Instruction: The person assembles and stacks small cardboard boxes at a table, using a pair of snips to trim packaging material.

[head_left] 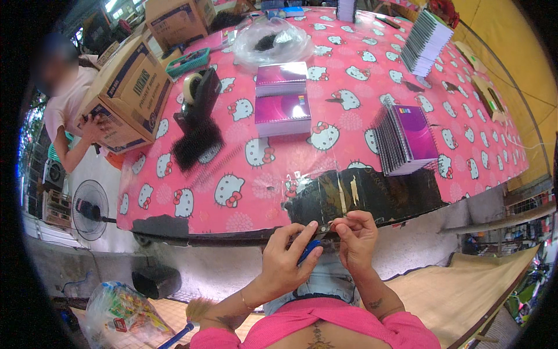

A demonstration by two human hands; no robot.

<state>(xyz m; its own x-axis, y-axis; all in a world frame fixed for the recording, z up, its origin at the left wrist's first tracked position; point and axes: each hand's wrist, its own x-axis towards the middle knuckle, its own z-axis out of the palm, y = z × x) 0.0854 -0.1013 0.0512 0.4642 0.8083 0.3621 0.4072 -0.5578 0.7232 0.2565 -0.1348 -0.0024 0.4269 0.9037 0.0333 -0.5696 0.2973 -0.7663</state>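
Observation:
My left hand (283, 262) is closed around small blue-handled pliers (310, 250), whose metal head points toward my right hand. Thumb and fingertips of my right hand (356, 239) are pinched together at the metal end of the pliers, on something too small to make out. Both hands are in front of my body, at the near edge of the pink patterned table (354, 125). Beyond them lie two stacks of purple notebooks (283, 109). To the right stands a stack of spiral-bound purple notebooks (415, 132).
At left are a black tape dispenser (200, 96), black spiral coils (197, 144), a green tray (189, 62) and a carton (125, 93) touched by another person's hand (96, 125). Farther back are a clear plastic bag (273, 43) and white-paged spiral notebooks (426, 43). A fan (90, 209) stands left.

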